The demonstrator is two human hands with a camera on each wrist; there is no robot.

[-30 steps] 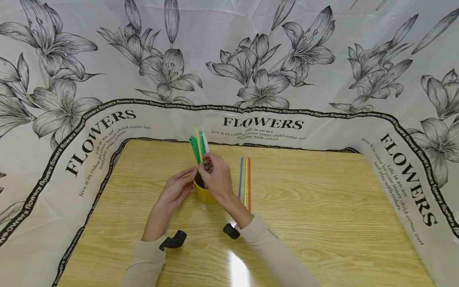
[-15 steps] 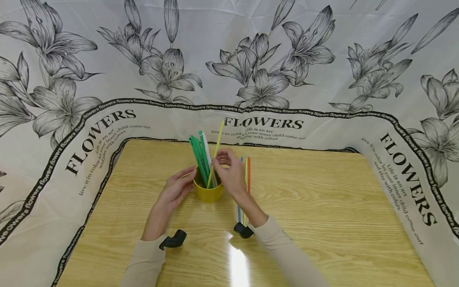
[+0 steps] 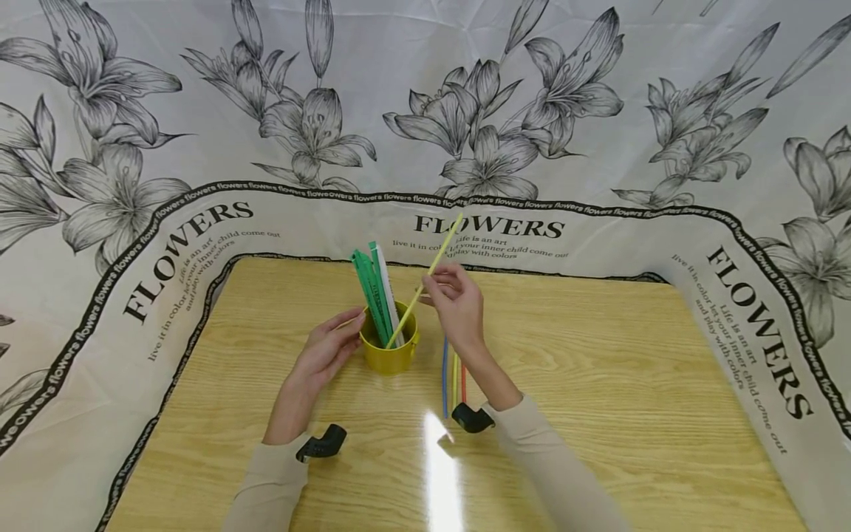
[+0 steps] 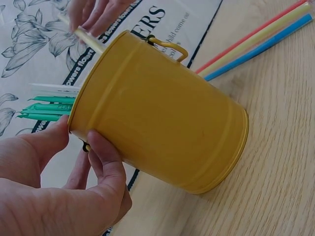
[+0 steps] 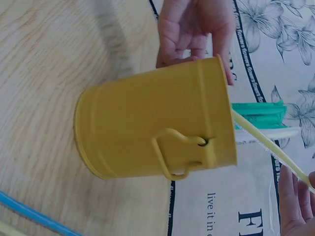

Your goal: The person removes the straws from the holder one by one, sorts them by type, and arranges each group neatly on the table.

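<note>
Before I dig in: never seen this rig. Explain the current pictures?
No machine here: a person's left hand and right hand, both bare. The wide picture comes from a head-worn camera; each close-up from a wrist camera, so things look turned sideways. On the wood-grain table stands a yellow metal-looking bucket with green-wrapped sticks and a white stick inside. The left hand grips it near the top; the right hand pinches a slim yellow straw, lower end inside. Nearby lie a blue straw, a second yellow straw and a red straw.
</note>
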